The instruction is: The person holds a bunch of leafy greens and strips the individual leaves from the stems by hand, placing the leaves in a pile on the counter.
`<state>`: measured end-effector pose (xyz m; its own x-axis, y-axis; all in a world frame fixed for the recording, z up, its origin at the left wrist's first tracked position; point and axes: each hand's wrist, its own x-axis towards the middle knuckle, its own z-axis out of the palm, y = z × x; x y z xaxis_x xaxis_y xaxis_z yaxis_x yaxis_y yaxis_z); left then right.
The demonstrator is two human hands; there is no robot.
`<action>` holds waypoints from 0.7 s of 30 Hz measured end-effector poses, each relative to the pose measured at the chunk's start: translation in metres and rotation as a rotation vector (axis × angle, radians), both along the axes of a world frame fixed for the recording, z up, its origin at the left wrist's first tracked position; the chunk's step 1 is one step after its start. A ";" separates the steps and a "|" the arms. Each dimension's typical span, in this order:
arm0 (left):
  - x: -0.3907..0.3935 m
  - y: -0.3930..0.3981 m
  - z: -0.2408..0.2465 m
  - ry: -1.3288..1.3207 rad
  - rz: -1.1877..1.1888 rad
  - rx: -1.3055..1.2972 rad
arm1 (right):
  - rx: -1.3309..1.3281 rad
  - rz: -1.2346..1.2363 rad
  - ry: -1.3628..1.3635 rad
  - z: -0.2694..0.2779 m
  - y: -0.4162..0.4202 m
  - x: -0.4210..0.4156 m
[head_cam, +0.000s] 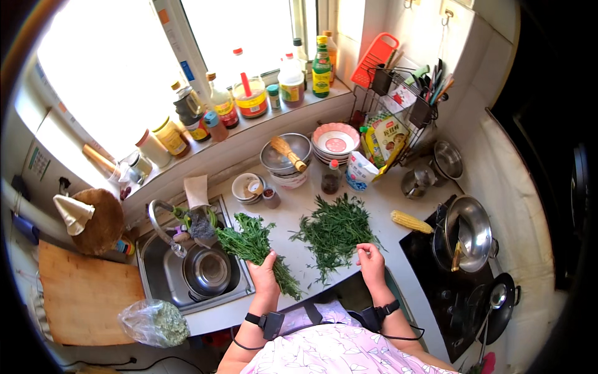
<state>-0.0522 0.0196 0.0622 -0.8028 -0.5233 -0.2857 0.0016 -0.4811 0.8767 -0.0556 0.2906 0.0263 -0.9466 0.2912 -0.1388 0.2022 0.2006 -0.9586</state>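
My left hand (265, 276) grips a bunch of leafy green stems (247, 243), thumb across it. The leafy ends hang over the sink's right rim, while the cut-looking stem ends point toward the counter's front edge. A loose heap of narrow green leaves (334, 231) lies on the white counter (292, 233), with scraps scattered around it. At the heap's right front edge is my right hand (372, 265), raised with fingers curled and thumb near the index finger. Whether a small leaf is pinched there is too small to tell.
Left stands a steel sink (161, 276) with a faucet (159, 215) and a metal pot (206, 270). Behind the heap are a small dark bottle (331, 177), bowls (335, 135) and a strainer-like steel bowl (271, 156). An ear of corn (411, 221) lies beside the black cooktop (420, 266).
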 end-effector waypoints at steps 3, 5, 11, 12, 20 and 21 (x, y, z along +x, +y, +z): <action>-0.003 0.004 0.003 -0.012 -0.036 -0.009 | 0.028 -0.081 -0.016 -0.001 0.019 0.011; -0.005 0.007 -0.001 -0.043 -0.061 -0.006 | 0.008 -0.147 -0.004 -0.006 0.034 0.020; -0.006 0.015 -0.005 -0.019 -0.121 -0.038 | -0.042 -0.306 -0.028 -0.017 0.070 0.048; -0.006 0.018 -0.007 -0.016 -0.122 -0.035 | 0.010 -0.326 -0.025 -0.018 0.076 0.051; 0.007 0.053 -0.002 -0.081 -0.229 0.000 | 0.318 -0.593 -0.052 -0.054 0.133 0.108; 0.007 0.055 -0.004 -0.084 -0.244 -0.007 | 0.332 -0.639 -0.036 -0.058 0.142 0.115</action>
<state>-0.0450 0.0744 0.0583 -0.8790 -0.3198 -0.3538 -0.1867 -0.4519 0.8723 0.0597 0.4323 -0.0314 -0.5738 0.8186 0.0252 0.4081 0.3125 -0.8578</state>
